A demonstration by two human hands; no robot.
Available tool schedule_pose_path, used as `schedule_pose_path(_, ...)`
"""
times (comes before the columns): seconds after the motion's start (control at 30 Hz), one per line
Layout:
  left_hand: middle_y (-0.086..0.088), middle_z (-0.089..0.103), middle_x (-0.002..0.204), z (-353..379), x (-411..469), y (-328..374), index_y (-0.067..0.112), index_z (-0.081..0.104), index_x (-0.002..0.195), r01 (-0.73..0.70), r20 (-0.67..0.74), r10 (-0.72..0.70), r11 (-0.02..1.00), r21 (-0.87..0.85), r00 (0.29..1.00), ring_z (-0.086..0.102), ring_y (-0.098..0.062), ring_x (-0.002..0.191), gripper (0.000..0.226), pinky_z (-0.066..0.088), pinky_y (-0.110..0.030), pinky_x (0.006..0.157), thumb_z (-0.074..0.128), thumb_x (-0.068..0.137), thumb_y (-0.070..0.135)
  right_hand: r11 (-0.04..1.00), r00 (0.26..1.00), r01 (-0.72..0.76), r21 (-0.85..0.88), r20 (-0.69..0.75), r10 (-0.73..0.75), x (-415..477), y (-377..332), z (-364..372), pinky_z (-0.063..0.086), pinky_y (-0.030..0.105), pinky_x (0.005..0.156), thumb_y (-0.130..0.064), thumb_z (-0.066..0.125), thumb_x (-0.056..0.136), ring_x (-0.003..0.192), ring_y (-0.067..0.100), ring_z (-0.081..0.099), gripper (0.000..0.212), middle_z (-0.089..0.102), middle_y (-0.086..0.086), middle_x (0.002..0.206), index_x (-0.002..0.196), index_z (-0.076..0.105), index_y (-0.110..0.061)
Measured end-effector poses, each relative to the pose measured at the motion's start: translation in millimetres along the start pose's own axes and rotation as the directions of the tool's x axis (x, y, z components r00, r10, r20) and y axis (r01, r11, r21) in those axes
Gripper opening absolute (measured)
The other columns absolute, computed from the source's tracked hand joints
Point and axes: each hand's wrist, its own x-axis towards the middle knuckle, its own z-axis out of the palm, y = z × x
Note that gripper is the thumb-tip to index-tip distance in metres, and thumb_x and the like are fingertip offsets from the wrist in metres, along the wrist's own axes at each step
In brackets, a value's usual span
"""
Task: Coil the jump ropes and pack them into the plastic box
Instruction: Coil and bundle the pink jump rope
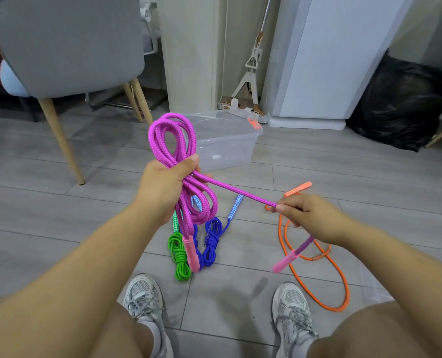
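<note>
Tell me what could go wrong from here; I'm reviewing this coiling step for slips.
1. Loops of the magenta rope are held only by the left hand; a looser grip could let them spill.
2. The pink handle dangling below the right hand hangs over the loose orange rope and might snag it.

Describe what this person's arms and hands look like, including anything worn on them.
The left forearm and right forearm are bare, with no sleeve in view. The left hand and right hand wear no gloves. No ring, watch or bracelet shows on either.
</note>
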Motion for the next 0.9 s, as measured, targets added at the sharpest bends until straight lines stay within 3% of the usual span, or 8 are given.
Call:
schedule_pose_path(0.07,0.0,0.061,0.047,-2,1,1,0.001,0.056,0.072,-0.001,-0.008,0.001,1.0,-0.015,1.0,0.065,-0.015,0.048,0.022,0.051,-0.022,0.046,0.055,0.092,0.009,1.0,1.0,-0.012,0.009,-0.02,0.013,-3,9,-1,0.039,0.027,0.061,-0.032,0.048,0.095,0.057,0.008,0.048,0.028,0.051,-0.006,0.058,0.074,0.059,-0.046)
schedule_pose_path(0.17,0.001,0.062,0.048,-3,3,0,0.002,0.057,0.072,0.001,-0.011,-0.001,1.0,-0.012,1.0,0.067,-0.017,0.052,0.021,0.054,-0.024,0.049,0.056,0.092,0.01,0.997,0.992,-0.071,0.033,-0.103,0.074,-5,16,-2,0.036,0.025,0.055,-0.033,0.05,0.094,0.051,0.006,0.047,0.008,0.055,-0.004,0.057,0.093,0.058,-0.031)
schedule_pose_path(0.3,-0.007,0.063,0.062,3,1,-3,0.001,0.058,0.074,0.045,0.036,-0.044,0.998,-0.035,0.998,0.071,-0.023,0.064,0.018,0.059,-0.038,0.066,0.057,0.091,0.007,0.982,0.986,-0.082,-0.173,-0.159,0.055,-3,10,0,0.035,0.026,0.054,-0.035,0.054,0.091,0.058,0.005,0.047,0.01,0.053,-0.007,0.064,0.087,0.056,-0.027)
schedule_pose_path(0.4,-0.011,0.063,0.073,10,-2,-5,-0.001,0.059,0.076,0.055,0.062,-0.053,0.998,-0.025,0.997,0.071,-0.019,0.062,0.016,0.057,-0.039,0.07,0.056,0.091,0.005,0.958,0.986,-0.029,-0.285,-0.163,-0.018,-3,-9,4,0.032,0.022,0.052,-0.036,0.056,0.089,0.058,0.002,0.044,0.012,0.048,-0.01,0.06,0.079,0.056,-0.029)
schedule_pose_path(0.67,-0.003,0.063,0.068,18,-2,-14,0.006,0.062,0.079,-0.001,0.115,-0.014,0.991,0.135,0.993,0.067,-0.011,0.058,0.011,0.055,-0.035,0.068,0.06,0.089,0.011,0.98,0.98,0.196,-0.038,-0.03,-0.198,5,-65,15,0.034,0.009,0.056,-0.031,0.058,0.09,0.062,-0.001,0.048,0.011,0.053,-0.014,0.066,0.079,0.059,-0.028)
schedule_pose_path(0.73,0.001,0.064,0.063,19,-2,-16,0.009,0.062,0.076,-0.019,0.139,-0.007,0.983,0.182,0.99,0.066,-0.01,0.057,0.013,0.053,-0.034,0.067,0.061,0.088,0.013,0.975,0.976,0.218,0.033,-0.031,-0.217,8,-74,16,0.034,0.011,0.055,-0.029,0.057,0.091,0.058,0.0,0.046,0.011,0.051,-0.012,0.063,0.081,0.06,-0.025)
schedule_pose_path(0.83,0.003,0.062,0.053,20,-6,-18,0.005,0.063,0.073,-0.045,0.172,0.001,0.967,0.253,0.985,0.061,-0.008,0.047,0.018,0.05,-0.021,0.052,0.06,0.089,0.014,0.975,0.978,0.21,0.067,-0.03,-0.209,12,-82,19,0.034,0.021,0.056,-0.031,0.055,0.092,0.056,0.005,0.043,0.018,0.047,-0.007,0.061,0.085,0.063,-0.016)
schedule_pose_path(0.9,0.001,0.061,0.05,20,-6,-20,0.005,0.065,0.069,-0.061,0.182,0.006,0.952,0.3,0.983,0.057,-0.014,0.049,0.024,0.046,-0.022,0.054,0.061,0.09,0.016,0.975,0.978,0.207,0.083,-0.023,-0.206,16,-85,23,0.033,0.022,0.055,-0.031,0.055,0.092,0.056,0.008,0.042,0.023,0.047,-0.005,0.061,0.087,0.064,-0.011)
